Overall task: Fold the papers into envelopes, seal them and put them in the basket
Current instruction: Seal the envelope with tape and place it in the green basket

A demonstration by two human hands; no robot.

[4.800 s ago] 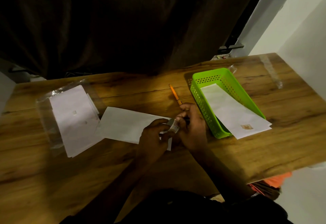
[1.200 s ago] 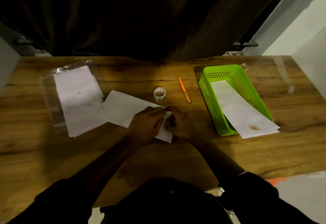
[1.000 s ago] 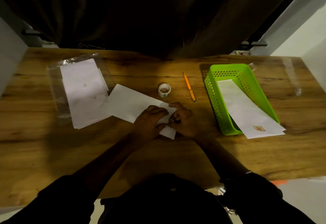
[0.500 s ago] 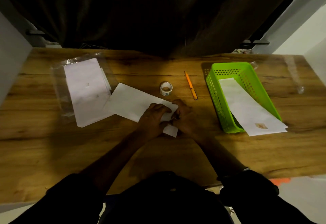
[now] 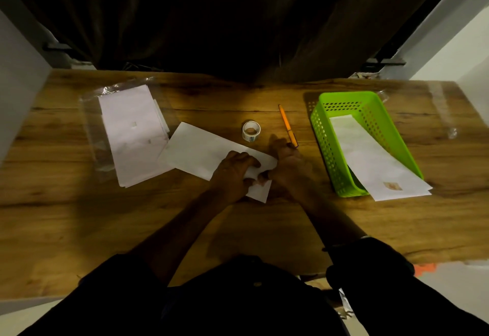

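Both hands press my folded envelope (image 5: 211, 154) flat mid-tabletop, left hand (image 5: 232, 174) and right hand (image 5: 288, 167) pinching its near-right end, now that the sticker roll (image 5: 251, 131) has been set down beside the pencil (image 5: 288, 126), so sealing looks underway before the basket (image 5: 322, 134).

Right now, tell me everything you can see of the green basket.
The green basket is bright plastic, rectangular, with perforated walls and a solid rim. It sits upright on the wooden table, to the right of the pen. A white envelope lies in it, its near end sticking out over the front rim. Neither hand touches it.
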